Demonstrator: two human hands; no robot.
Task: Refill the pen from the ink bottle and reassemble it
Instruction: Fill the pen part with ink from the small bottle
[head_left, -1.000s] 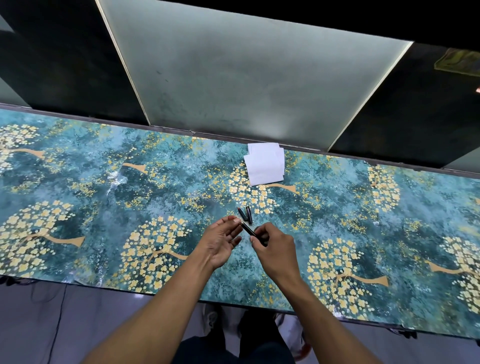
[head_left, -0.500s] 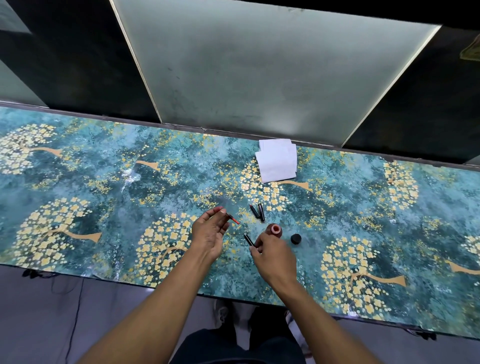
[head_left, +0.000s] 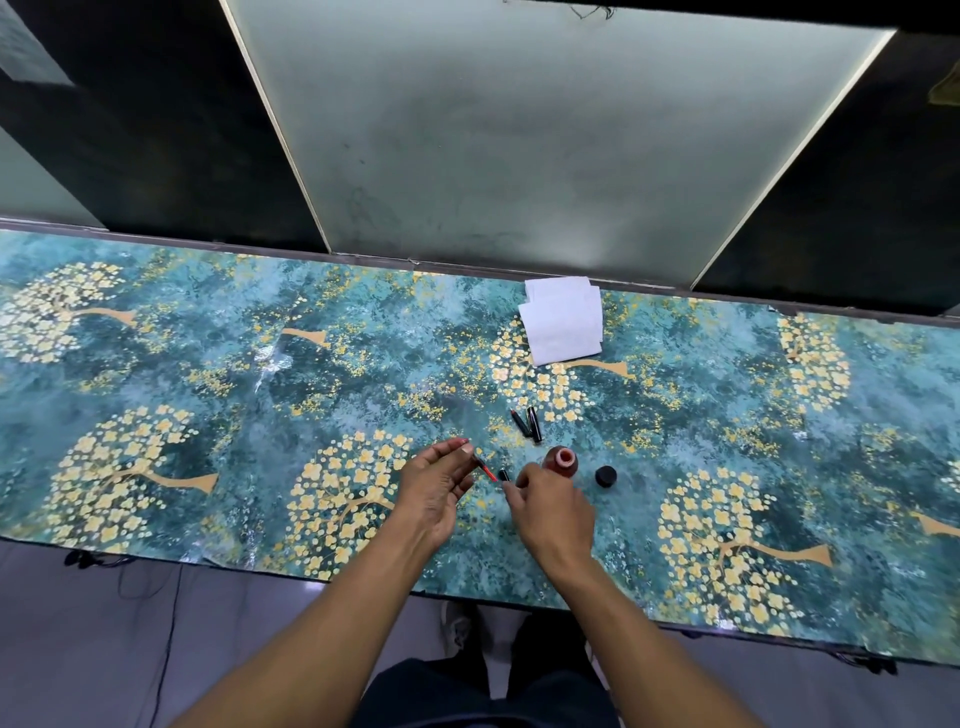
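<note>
L hand (head_left: 434, 496) w/ red refill (head_left: 487, 471); R hand (head_left: 553, 512) w/ barrel (head_left: 503, 474)

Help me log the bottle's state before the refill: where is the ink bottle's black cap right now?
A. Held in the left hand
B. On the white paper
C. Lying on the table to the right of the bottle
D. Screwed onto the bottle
C: the black cap sits on the table just right of the open ink bottle, apart from it.
</note>
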